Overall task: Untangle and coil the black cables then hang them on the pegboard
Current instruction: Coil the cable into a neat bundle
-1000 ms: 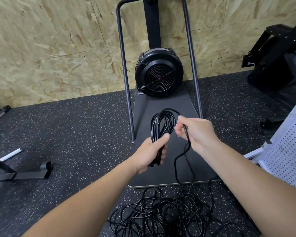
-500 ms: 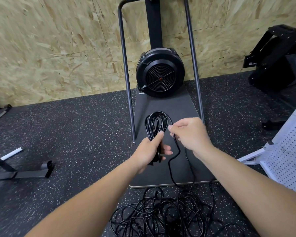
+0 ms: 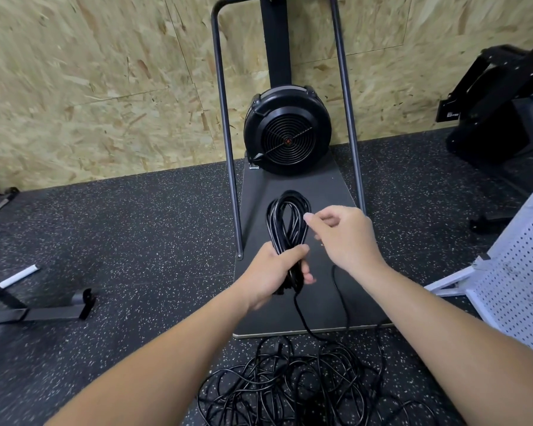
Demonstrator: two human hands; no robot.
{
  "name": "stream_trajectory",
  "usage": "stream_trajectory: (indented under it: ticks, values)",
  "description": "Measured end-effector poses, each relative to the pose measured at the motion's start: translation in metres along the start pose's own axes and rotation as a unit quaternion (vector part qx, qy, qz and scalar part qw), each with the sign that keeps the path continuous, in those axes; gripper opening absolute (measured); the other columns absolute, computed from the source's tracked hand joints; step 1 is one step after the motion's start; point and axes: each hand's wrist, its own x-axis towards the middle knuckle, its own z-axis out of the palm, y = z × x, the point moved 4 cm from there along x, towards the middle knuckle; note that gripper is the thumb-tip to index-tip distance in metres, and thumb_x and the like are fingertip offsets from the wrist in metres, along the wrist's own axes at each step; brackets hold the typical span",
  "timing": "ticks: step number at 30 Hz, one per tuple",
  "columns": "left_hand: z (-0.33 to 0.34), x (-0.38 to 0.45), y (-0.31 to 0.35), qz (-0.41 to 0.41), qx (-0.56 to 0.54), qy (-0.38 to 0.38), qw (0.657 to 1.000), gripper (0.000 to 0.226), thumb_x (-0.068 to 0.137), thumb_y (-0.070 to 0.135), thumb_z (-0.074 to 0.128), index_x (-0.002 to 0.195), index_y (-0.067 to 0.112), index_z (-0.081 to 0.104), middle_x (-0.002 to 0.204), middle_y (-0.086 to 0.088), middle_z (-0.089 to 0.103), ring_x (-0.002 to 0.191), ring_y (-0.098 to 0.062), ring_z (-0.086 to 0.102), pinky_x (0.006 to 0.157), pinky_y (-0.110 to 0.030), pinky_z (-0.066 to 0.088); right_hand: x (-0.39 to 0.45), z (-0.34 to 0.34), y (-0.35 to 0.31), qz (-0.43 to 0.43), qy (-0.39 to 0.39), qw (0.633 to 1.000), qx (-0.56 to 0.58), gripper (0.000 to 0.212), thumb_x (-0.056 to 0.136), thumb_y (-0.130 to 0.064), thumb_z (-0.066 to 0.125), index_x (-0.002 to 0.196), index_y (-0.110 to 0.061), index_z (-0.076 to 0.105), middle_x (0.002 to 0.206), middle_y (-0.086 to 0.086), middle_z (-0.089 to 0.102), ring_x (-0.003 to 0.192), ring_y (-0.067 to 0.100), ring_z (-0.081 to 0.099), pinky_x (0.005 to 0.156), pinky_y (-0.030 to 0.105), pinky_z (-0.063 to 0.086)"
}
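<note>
Left hand (image 3: 270,276) gripped a part-wound coil (image 3: 286,222); right hand (image 3: 343,238) seemingly pinched cable; tangle (image 3: 293,382) below remained, pegboard (image 3: 517,272) unused.

1. Looks like a home gym or workout room.
2. Paved with black speckled rubber flooring (image 3: 130,241) throughout.
3. Backed at the far side by a bare chipboard wall (image 3: 105,87).
4. Furnished at far centre with an exercise machine (image 3: 286,130): black fan wheel, flat base, two upright rails.
5. Flanked by more dark gym equipment (image 3: 499,112) far right, and a white pegboard (image 3: 517,272) near right.
</note>
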Motion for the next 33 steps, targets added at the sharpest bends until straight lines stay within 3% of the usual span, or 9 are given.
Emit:
stream_trajectory:
  ticks: [2, 5, 8, 11, 15, 20, 26, 30, 33]
  values:
    - [-0.007, 0.003, 0.005, 0.02, -0.005, 0.024, 0.999, 0.024, 0.108, 0.021, 0.066, 0.093, 0.003, 0.069, 0.081, -0.021, 0.062, 0.075, -0.035, 0.068, 0.099, -0.064, 0.061, 0.003, 0.007, 0.015, 0.039, -0.055, 0.997, 0.032, 0.017, 0.104, -0.028, 0.065, 0.095, -0.03, 0.079, 0.083, -0.012, 0.08, 0.086, 0.008, 0.077, 0.087, 0.035, 0.061]
    - [-0.014, 0.007, 0.013, 0.038, -0.05, 0.044, 0.997, 0.026, 0.109, 0.02, 0.065, 0.089, 0.005, 0.069, 0.084, -0.016, 0.062, 0.082, -0.033, 0.069, 0.09, -0.05, 0.063, -0.016, 0.032, 0.029, 0.115, -0.31, 0.936, 0.117, 0.034, 0.094, 0.009, 0.062, 0.109, -0.019, 0.074, 0.102, -0.008, 0.079, 0.115, 0.014, 0.075, 0.106, 0.031, 0.051]
    - [-0.02, 0.009, 0.015, 0.022, -0.074, 0.062, 0.995, 0.021, 0.109, 0.022, 0.064, 0.092, 0.01, 0.069, 0.088, -0.013, 0.068, 0.085, -0.03, 0.072, 0.08, -0.046, 0.056, -0.04, 0.049, 0.035, 0.111, -0.467, 0.871, 0.106, 0.04, 0.091, 0.002, 0.078, 0.127, -0.015, 0.07, 0.124, -0.005, 0.073, 0.134, 0.009, 0.063, 0.116, 0.027, 0.044]
    - [-0.026, 0.011, 0.018, 0.049, -0.119, 0.083, 0.988, 0.011, 0.108, 0.014, 0.064, 0.102, 0.006, 0.067, 0.088, -0.012, 0.062, 0.08, -0.027, 0.066, 0.08, -0.047, 0.059, -0.039, 0.054, 0.038, 0.111, -0.442, 0.883, 0.113, 0.031, 0.093, -0.011, 0.084, 0.12, -0.002, 0.072, 0.115, 0.01, 0.081, 0.112, 0.018, 0.076, 0.114, 0.041, 0.052]
    - [-0.043, 0.015, 0.023, 0.082, -0.144, 0.14, 0.976, 0.006, 0.107, 0.012, 0.067, 0.105, 0.008, 0.064, 0.085, -0.007, 0.059, 0.075, -0.024, 0.063, 0.081, -0.043, 0.059, -0.034, 0.051, 0.037, 0.217, -0.367, 0.876, 0.223, 0.016, 0.102, -0.007, 0.076, 0.111, 0.002, 0.067, 0.094, 0.019, 0.076, 0.087, 0.031, 0.08, 0.078, 0.04, 0.067]
    - [-0.048, 0.016, 0.022, 0.093, -0.147, 0.138, 0.975, 0.007, 0.108, 0.007, 0.065, 0.11, 0.001, 0.065, 0.093, -0.017, 0.067, 0.098, -0.034, 0.077, 0.097, -0.051, 0.064, -0.024, 0.045, 0.033, 0.198, -0.332, 0.918, 0.092, 0.022, 0.108, -0.018, 0.066, 0.093, -0.004, 0.075, 0.078, 0.007, 0.067, 0.055, 0.012, 0.054, 0.051, 0.025, 0.043]
    - [-0.053, 0.017, 0.024, 0.084, -0.09, 0.17, 0.978, 0.011, 0.103, 0.003, 0.062, 0.108, 0.01, 0.068, 0.087, -0.007, 0.068, 0.07, -0.019, 0.061, 0.07, -0.037, 0.059, -0.028, 0.019, -0.013, 0.055, -0.44, 0.894, 0.07, 0.024, 0.102, -0.022, 0.076, 0.107, 0.001, 0.079, 0.079, 0.01, 0.073, 0.066, 0.019, 0.06, 0.064, 0.034, 0.049]
    - [-0.071, 0.022, 0.021, 0.043, -0.049, 0.196, 0.978, 0.015, 0.101, 0.007, 0.061, 0.109, 0.013, 0.072, 0.08, -0.002, 0.063, 0.066, -0.018, 0.054, 0.061, -0.032, 0.05, -0.009, -0.002, -0.016, 0.046, -0.331, 0.912, 0.24, 0.025, 0.096, 0.0, 0.076, 0.121, -0.003, 0.078, 0.096, 0.014, 0.081, 0.088, 0.029, 0.064, 0.091, 0.033, 0.051]
    - [-0.066, 0.02, 0.016, -0.012, -0.007, 0.134, 0.991, 0.03, 0.102, 0.049, 0.069, 0.097, 0.02, 0.075, 0.079, -0.001, 0.058, 0.066, -0.019, 0.052, 0.064, -0.033, 0.044, -0.005, -0.003, -0.015, 0.032, -0.271, 0.919, 0.286, 0.02, 0.104, -0.003, 0.067, 0.123, 0.0, 0.075, 0.107, 0.02, 0.082, 0.088, 0.028, 0.063, 0.089, 0.032, 0.054]
